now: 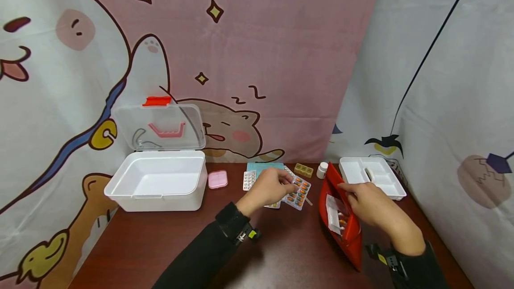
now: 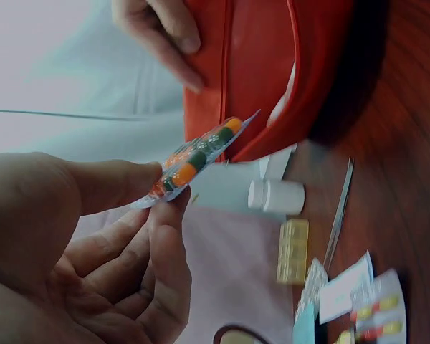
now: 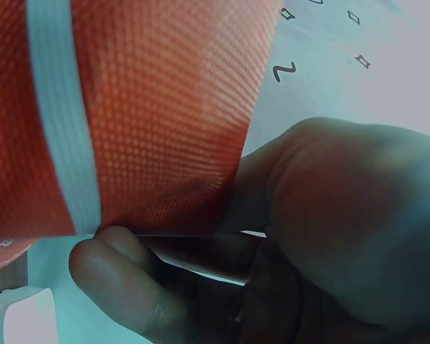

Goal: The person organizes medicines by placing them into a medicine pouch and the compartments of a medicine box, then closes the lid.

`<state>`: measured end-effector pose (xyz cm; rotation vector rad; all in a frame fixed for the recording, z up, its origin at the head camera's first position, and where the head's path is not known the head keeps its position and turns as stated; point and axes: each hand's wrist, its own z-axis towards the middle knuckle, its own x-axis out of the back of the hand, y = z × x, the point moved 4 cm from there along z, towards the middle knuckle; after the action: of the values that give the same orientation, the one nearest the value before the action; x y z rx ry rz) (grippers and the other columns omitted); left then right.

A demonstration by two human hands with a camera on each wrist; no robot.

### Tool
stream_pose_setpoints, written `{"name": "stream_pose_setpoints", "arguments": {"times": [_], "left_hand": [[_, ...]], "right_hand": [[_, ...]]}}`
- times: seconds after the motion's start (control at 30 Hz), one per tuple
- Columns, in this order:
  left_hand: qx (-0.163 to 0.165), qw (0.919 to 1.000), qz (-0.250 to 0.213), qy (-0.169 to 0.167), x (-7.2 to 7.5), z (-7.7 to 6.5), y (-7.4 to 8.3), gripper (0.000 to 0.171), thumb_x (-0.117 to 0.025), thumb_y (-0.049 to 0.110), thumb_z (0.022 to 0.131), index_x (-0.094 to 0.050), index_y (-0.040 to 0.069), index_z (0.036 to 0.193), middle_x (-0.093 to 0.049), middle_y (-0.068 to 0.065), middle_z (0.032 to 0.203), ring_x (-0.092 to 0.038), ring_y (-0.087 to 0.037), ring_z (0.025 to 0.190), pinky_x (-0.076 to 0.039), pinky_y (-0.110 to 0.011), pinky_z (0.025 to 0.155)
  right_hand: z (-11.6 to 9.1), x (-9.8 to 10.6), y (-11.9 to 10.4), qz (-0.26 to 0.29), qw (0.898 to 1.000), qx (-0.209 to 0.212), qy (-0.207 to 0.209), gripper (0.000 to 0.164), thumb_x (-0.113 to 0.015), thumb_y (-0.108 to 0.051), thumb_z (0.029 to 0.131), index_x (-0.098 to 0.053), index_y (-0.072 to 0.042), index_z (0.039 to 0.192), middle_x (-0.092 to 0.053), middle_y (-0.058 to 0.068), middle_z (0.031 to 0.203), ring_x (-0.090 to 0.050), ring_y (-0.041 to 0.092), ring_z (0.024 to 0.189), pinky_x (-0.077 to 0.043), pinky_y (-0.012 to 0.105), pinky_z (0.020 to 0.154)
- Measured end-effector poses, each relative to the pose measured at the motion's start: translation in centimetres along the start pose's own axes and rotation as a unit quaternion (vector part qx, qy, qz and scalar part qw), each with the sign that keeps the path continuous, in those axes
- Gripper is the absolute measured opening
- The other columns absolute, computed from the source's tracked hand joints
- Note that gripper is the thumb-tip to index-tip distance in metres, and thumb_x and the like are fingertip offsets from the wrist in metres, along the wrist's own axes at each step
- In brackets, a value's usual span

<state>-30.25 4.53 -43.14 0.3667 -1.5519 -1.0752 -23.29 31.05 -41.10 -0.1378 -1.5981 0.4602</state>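
So from my end, the left hand [image 1: 268, 189] has a capsule pack [image 1: 299, 193] pinched at one edge between thumb and fingertips, just below and right of centre in the head view. Right hand [image 1: 370, 203], lower right, grips the rim of the red pouch [image 1: 354, 232], fingers curled at its edge. My worry: that pinch looks slim, so if the pack snags the rim it could twist loose, and if the right fingers slacken the mouth might sag. Head view shows a white packet [image 1: 333, 214] inside; only the right wrist gets the pale stripe [image 3: 63, 107] on the pouch's outside
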Motion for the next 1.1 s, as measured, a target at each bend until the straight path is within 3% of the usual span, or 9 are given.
{"name": "stream_pose_setpoints", "arguments": {"times": [0.33, 0.53, 0.63, 0.93, 1.1], "left_hand": [[0.010, 0.9997, -0.018, -0.015, -3.4, 1.3, 2.5, 0.012, -0.087, 0.029, 0.094, -0.081, 0.018, 0.091, -0.077, 0.009, 0.086, -0.065, -0.002, 0.075, -0.051, -0.023, 0.070], [0.038, 0.9963, -0.072, -0.025, -5.3, 1.8, 3.6, 0.012, -0.088, 0.020, 0.093, -0.080, 0.011, 0.094, -0.075, 0.007, 0.076, -0.070, -0.010, 0.063, -0.054, -0.023, 0.057], [0.060, 0.9938, -0.089, -0.026, -6.0, 2.1, 3.6, 0.011, -0.087, 0.015, 0.094, -0.078, 0.009, 0.094, -0.074, 0.003, 0.069, -0.072, -0.015, 0.057, -0.055, -0.025, 0.051], [0.088, 0.9938, -0.068, -0.009, -7.7, 3.2, 3.8, 0.012, -0.088, 0.014, 0.093, -0.077, 0.010, 0.087, -0.070, 0.002, 0.057, -0.069, -0.012, 0.046, -0.061, -0.032, 0.051], [0.094, 0.9942, -0.051, -0.009, -8.7, 3.7, 4.2, 0.017, -0.087, 0.014, 0.094, -0.075, 0.012, 0.081, -0.067, 0.004, 0.053, -0.068, -0.012, 0.044, -0.056, -0.027, 0.046]], "right_hand": [[0.2, -0.1, 0.0, -0.004, 1.000, -0.002, -0.002, 0.040, -0.062, -0.006, 0.104, -0.072, -0.001, 0.142, -0.071, 0.014, 0.102, -0.047, 0.017, 0.063, -0.042, 0.029, 0.056], [0.2, -0.3, 0.0, 0.002, 1.000, -0.002, -0.007, 0.040, -0.060, -0.006, 0.105, -0.071, 0.001, 0.143, -0.057, 0.004, 0.078, -0.045, 0.015, 0.058, -0.041, 0.028, 0.054], [0.2, -0.4, -0.1, 0.005, 1.000, 0.001, -0.007, 0.040, -0.060, -0.006, 0.105, -0.070, 0.001, 0.143, -0.052, 0.002, 0.075, -0.045, 0.015, 0.057, -0.040, 0.028, 0.054], [0.3, -0.3, -0.2, 0.002, 1.000, 0.005, -0.002, 0.040, -0.061, -0.005, 0.104, -0.071, 0.001, 0.142, -0.047, 0.001, 0.071, -0.043, 0.014, 0.056, -0.039, 0.028, 0.054], [0.3, -0.4, -0.1, 0.003, 1.000, 0.004, -0.005, 0.041, -0.061, -0.005, 0.104, -0.070, 0.002, 0.143, -0.052, 0.002, 0.074, -0.044, 0.015, 0.058, -0.040, 0.028, 0.054]]}}
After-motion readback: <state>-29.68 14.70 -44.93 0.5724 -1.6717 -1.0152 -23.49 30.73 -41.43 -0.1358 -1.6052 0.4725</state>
